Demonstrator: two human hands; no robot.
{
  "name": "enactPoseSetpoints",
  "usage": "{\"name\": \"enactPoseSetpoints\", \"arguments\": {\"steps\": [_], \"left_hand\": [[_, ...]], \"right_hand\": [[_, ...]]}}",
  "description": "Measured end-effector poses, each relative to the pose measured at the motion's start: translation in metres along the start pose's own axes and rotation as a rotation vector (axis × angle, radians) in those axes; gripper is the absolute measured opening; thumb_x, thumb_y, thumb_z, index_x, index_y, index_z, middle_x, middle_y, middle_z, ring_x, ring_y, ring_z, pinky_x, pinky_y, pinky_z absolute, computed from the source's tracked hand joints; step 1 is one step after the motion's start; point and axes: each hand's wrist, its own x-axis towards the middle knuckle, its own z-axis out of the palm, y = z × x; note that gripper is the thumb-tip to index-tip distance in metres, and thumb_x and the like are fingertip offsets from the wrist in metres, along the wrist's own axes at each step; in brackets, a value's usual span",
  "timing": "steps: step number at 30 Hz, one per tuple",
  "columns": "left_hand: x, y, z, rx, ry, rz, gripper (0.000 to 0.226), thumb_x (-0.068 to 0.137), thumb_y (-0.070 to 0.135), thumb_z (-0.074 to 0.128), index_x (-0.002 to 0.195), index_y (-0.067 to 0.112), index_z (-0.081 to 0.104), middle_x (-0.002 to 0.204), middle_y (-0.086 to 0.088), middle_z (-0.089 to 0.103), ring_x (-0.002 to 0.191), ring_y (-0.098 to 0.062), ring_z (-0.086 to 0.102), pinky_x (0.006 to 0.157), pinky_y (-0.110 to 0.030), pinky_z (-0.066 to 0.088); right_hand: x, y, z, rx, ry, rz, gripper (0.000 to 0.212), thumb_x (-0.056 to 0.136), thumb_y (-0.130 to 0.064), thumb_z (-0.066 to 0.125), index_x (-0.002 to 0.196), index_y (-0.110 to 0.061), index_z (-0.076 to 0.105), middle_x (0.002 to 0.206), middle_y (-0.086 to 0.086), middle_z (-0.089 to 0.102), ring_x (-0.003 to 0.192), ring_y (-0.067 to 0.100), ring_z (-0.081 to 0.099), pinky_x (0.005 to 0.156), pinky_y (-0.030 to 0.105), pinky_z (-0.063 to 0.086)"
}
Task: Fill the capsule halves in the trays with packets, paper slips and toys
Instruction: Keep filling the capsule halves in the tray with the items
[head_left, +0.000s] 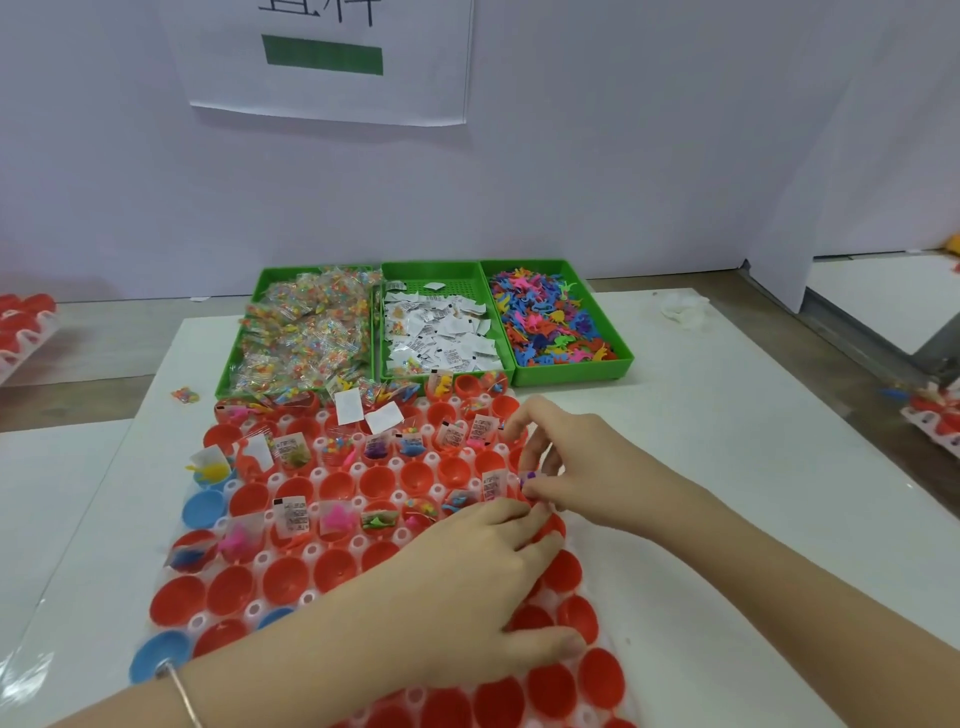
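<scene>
Under and left of the right hand's pinch on a purple toy: capsule halves, glossy smooth red plastic, in a translucent milky plastic tray. Beyond the grip: green bins, matt plastic; packets, shiny clear film; paper slips, matt white paper; toys, matt coloured plastic or rubber. Nearer than the grip: bracelet, thin bright metal.

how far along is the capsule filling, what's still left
Done: filled halves in the far rows hold packets, slips and toys. In hand: the right hand pinches a purple toy; the left hand rests on the tray. Left: empty halves in the near rows, plus a few farther back.
</scene>
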Motion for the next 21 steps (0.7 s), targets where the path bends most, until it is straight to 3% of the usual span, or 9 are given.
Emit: {"name": "enactPoseSetpoints", "arguments": {"steps": [4, 7, 10, 16, 21], "left_hand": [[-0.001, -0.001, -0.001, -0.014, 0.006, 0.011, 0.083, 0.091, 0.069, 0.032, 0.153, 0.013, 0.025, 0.16, -0.007, 0.022, 0.145, -0.019, 0.017, 0.104, -0.017, -0.013], [0.0, -0.002, -0.002, -0.03, -0.002, 0.007, 0.082, 0.092, 0.069, 0.031, 0.153, 0.015, 0.024, 0.161, -0.006, 0.018, 0.146, -0.018, 0.015, 0.098, -0.012, -0.02], [0.0, -0.002, -0.003, -0.046, 0.007, 0.014, 0.081, 0.092, 0.069, 0.03, 0.153, 0.017, 0.024, 0.161, -0.005, 0.019, 0.146, -0.017, 0.015, 0.103, -0.013, -0.012], [-0.003, -0.006, -0.003, -0.075, 0.055, 0.028, 0.076, 0.092, 0.069, 0.028, 0.152, 0.023, 0.026, 0.161, 0.001, 0.019, 0.146, -0.012, 0.016, 0.107, -0.014, 0.002], [0.001, -0.006, -0.006, -0.068, 0.049, 0.05, 0.075, 0.093, 0.068, 0.027, 0.151, 0.021, 0.029, 0.16, -0.001, 0.021, 0.147, -0.013, 0.014, 0.103, -0.014, -0.01]], "right_hand": [[-0.002, 0.003, -0.015, 0.138, -0.07, 0.065, 0.031, 0.076, 0.0, 0.074, 0.085, -0.026, 0.061, 0.084, 0.0, 0.071, 0.074, 0.014, 0.069, 0.062, 0.03, 0.059], [-0.004, 0.005, -0.019, 0.168, -0.091, 0.072, 0.032, 0.077, 0.003, 0.072, 0.087, -0.026, 0.062, 0.093, -0.002, 0.069, 0.078, 0.017, 0.07, 0.058, 0.027, 0.057], [-0.005, 0.008, -0.019, 0.202, -0.08, 0.066, 0.036, 0.076, 0.003, 0.074, 0.092, -0.027, 0.062, 0.102, -0.002, 0.066, 0.08, 0.017, 0.07, 0.058, 0.027, 0.057], [-0.002, 0.01, -0.019, 0.203, -0.106, 0.051, 0.023, 0.078, -0.002, 0.076, 0.088, -0.02, 0.069, 0.084, 0.004, 0.07, 0.074, 0.022, 0.068, 0.057, 0.028, 0.058], [0.001, 0.013, -0.017, 0.162, -0.118, 0.077, 0.016, 0.081, -0.008, 0.074, 0.091, -0.019, 0.071, 0.079, -0.003, 0.071, 0.064, 0.008, 0.064, 0.052, 0.023, 0.055]]}}
